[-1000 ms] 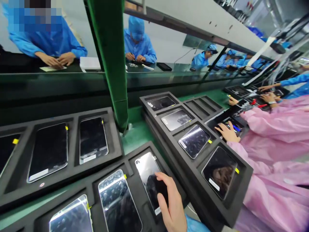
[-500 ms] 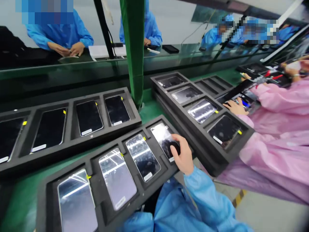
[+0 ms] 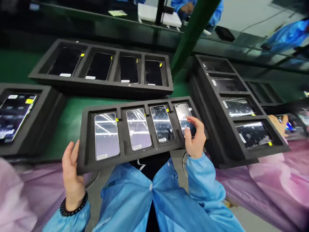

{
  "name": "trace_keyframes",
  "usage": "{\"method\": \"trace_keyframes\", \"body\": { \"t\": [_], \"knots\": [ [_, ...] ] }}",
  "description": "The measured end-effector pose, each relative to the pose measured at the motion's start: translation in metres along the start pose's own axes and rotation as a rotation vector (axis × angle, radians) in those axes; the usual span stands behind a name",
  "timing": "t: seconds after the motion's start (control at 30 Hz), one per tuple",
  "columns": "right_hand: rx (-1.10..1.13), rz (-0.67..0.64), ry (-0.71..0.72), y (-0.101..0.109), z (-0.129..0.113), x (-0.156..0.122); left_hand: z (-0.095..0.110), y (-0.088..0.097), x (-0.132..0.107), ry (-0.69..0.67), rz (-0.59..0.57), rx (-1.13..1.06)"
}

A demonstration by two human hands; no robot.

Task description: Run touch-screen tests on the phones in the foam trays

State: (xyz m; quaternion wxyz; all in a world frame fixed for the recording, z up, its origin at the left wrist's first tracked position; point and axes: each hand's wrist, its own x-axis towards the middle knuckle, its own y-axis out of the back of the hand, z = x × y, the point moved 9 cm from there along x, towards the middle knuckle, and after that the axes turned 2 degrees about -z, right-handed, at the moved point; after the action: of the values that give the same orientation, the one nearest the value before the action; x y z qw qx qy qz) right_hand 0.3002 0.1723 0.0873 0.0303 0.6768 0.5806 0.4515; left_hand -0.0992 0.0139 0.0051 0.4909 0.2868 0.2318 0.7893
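A black foam tray [image 3: 122, 159] lies before me, tilted, its near side over my lap. Three of its slots hold phones [image 3: 107, 135] with glossy faces, yellow tabs and white labels. In the right-hand slot is another phone [image 3: 181, 112], with a dark mark at its upper left corner. My right hand [image 3: 196, 137] is over that phone, thumb and fingers curved and apart, the tips at its surface. My left hand [image 3: 72, 170], wearing a dark bracelet, grips the tray's left end. Its fingers run up along the end wall; its thumb is hidden.
Behind stands another foam tray [image 3: 103, 83] of phones. Stacked trays [image 3: 243, 154] rise close on my right; one more tray [image 3: 45, 100] is at left. A green post [image 3: 190, 35] stands behind. A co-worker's hand [image 3: 280, 125] and pink sleeves are at the sides.
My view has turned so that the front tray sits more centrally and level. My left hand has come into view at its left end. My right hand stays over the right-hand phone.
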Motion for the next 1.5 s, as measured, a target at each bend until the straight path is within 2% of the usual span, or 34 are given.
{"method": "trace_keyframes", "body": {
  "t": [0.07,0.13,0.2,0.27,0.4,0.57,0.7,0.9,1.1,1.27,1.37,1.5],
  "knots": [
    [0.043,-0.189,0.176,-0.024,-0.042,-0.002,0.005,0.013,-0.011,0.016,0.15,-0.032],
    [0.055,-0.403,0.368,-0.053,-0.08,-0.013,0.022,0.024,-0.019,-0.082,0.244,0.104],
    [0.046,-0.539,0.515,-0.076,-0.103,-0.026,0.038,0.03,-0.025,-0.204,0.284,0.24],
    [0.027,-0.595,0.608,-0.091,-0.112,-0.035,0.046,0.032,-0.028,-0.274,0.266,0.292],
    [-0.009,-0.635,0.665,-0.103,-0.109,-0.044,0.053,0.025,-0.028,-0.325,0.153,0.342],
    [0.015,-0.724,0.641,-0.107,-0.108,-0.046,0.052,0.014,-0.023,-0.25,0.033,0.427],
    [-0.005,-0.795,0.665,-0.113,-0.111,-0.051,0.052,0.008,-0.021,-0.27,-0.045,0.447],
    [0.05,-0.696,0.633,-0.105,-0.11,-0.045,0.056,0.025,-0.02,-0.266,0.08,0.414],
    [0.061,-0.679,0.617,-0.103,-0.109,-0.045,0.057,0.015,-0.018,-0.269,0.028,0.438],
    [0.085,-0.706,0.59,-0.102,-0.108,-0.046,0.055,0.014,-0.017,-0.228,0.037,0.424],
    [0.142,-0.707,0.539,-0.098,-0.106,-0.032,0.062,0.015,-0.004,-0.21,0.024,0.388],
    [0.062,-0.634,0.395,-0.103,-0.091,0.005,0.073,0.008,0.032,-0.18,-0.025,0.372]
  ]
}}
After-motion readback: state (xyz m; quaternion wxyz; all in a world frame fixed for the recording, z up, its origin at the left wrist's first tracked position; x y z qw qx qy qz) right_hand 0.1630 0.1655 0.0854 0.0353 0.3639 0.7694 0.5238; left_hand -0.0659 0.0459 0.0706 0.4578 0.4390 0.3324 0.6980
